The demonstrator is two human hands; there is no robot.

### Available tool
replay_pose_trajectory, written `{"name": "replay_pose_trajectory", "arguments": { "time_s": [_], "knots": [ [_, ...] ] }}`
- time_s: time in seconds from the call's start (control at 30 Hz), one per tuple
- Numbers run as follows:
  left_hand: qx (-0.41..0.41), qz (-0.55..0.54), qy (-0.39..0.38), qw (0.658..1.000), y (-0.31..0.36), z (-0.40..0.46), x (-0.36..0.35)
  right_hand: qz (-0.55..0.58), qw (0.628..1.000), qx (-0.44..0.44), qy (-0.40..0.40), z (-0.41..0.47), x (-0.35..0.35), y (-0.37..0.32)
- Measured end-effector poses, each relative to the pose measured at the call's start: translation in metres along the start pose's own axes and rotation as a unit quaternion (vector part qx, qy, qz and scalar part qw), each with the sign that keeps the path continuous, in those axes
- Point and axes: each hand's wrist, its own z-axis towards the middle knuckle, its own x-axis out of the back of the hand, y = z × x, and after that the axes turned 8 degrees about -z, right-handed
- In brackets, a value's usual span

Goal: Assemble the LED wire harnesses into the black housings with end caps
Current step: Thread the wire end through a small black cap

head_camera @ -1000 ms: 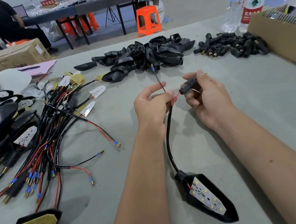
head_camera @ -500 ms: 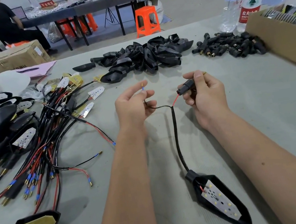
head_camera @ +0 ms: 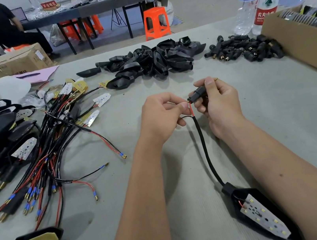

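Over the desk [head_camera: 278,121]: right hand [head_camera: 218,103] clamped on black end cap [head_camera: 198,94], left hand [head_camera: 160,115] pinching red wire [head_camera: 191,108] at its mouth. Best fed straight, terminal aligned, cap held steady, sleeved harness [head_camera: 204,145] slack.

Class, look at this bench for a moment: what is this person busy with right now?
A person is wiring an LED lamp unit. The right hand holds a small black connector, and the left hand pinches the red wire right at the connector's brass end. The black sleeved cable runs down to a black housing with its LED board, lying on the table. More loose harnesses lie to the left, empty housings beyond.
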Motion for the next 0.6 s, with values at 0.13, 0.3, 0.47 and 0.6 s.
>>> {"name": "replay_pose_trajectory", "arguments": {
  "time_s": [0.13,0.3,0.47,0.6],
  "knots": [
    [-0.003,0.011,0.013,1.000,-0.001,0.000,0.000,-0.032,0.999,0.030,-0.008,-0.002,0.000,0.001],
    [0.007,0.006,0.022,1.000,-0.001,-0.002,-0.008,-0.118,0.988,0.089,0.039,-0.002,0.001,0.005],
    [0.034,-0.013,0.025,0.999,-0.004,0.000,-0.015,-0.142,0.981,0.097,0.095,0.002,0.004,0.007],
    [0.050,-0.076,0.061,0.994,-0.005,0.000,-0.011,-0.126,0.985,0.092,0.078,0.001,0.002,0.006]
  ]
}}
